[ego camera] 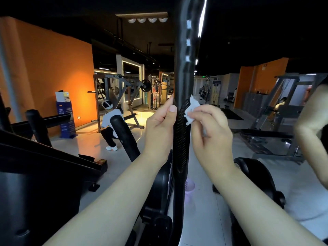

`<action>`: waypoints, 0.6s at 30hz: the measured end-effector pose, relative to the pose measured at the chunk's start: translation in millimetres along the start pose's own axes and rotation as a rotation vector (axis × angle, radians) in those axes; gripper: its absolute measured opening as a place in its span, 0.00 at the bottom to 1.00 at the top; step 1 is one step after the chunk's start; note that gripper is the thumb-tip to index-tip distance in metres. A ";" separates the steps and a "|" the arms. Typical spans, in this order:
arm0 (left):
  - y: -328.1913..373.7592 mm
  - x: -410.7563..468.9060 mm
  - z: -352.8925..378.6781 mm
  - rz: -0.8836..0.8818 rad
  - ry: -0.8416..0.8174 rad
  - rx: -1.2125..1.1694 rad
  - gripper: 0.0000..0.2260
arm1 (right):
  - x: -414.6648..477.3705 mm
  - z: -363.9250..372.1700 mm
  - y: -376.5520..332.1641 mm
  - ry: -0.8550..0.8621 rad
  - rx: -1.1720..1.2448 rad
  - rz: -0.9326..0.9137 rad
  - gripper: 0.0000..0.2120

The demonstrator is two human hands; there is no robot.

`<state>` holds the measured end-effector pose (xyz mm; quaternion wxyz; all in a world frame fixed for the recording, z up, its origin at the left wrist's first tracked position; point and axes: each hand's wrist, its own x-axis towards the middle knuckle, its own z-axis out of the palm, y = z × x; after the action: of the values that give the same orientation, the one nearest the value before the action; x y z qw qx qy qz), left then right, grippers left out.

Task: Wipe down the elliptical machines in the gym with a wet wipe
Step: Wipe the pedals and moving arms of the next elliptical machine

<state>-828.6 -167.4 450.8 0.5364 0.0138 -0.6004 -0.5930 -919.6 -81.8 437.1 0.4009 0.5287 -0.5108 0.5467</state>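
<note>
We hold elliptical handlebar (182, 68) with left hand (160, 125), thumb and fingers curled round it. Right hand (210, 126) pinches wet wipe (192, 110) against ribbed grip (182, 135). Risks: small bunched wipe snags on ribs, slips from pinch; far side of bar likely missed.

Centre: elliptical handlebar (182, 68) upright, spanning top to bottom. Left hand (159, 128) grips its left side. Right hand (209, 132) just right of it, pinching wet wipe (192, 110) against handlebar's right edge. Second handle (124, 135) tilted, left of left hand. Person (111, 125) behind second handle, before weight rack (120, 93). Basket (189, 189) on floor, right of handlebar, below right forearm.
</note>
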 end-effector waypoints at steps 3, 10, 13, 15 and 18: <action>0.7 0.1 2.0 -0.037 0.052 -0.032 0.15 | -12.4 4.1 -4.7 -0.102 -0.075 -0.175 0.10; 0.7 -0.8 0.1 -0.028 0.023 -0.051 0.14 | 0.0 -3.7 3.2 -0.007 -0.048 -0.124 0.11; -2.0 -0.3 -2.0 -0.040 0.016 -0.036 0.16 | -5.0 2.0 -2.7 -0.008 -0.048 -0.096 0.10; -2.1 0.2 -1.9 -0.065 0.049 -0.036 0.15 | -14.4 7.1 -3.5 -0.099 -0.119 -0.222 0.10; 0.6 -0.2 -0.1 -0.068 0.048 -0.014 0.14 | -13.8 2.8 3.4 -0.143 -0.169 -0.314 0.09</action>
<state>-828.1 -167.2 451.1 0.5304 0.0446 -0.5825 -0.6143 -920.8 -83.7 422.8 0.4868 0.6039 -0.4935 0.3935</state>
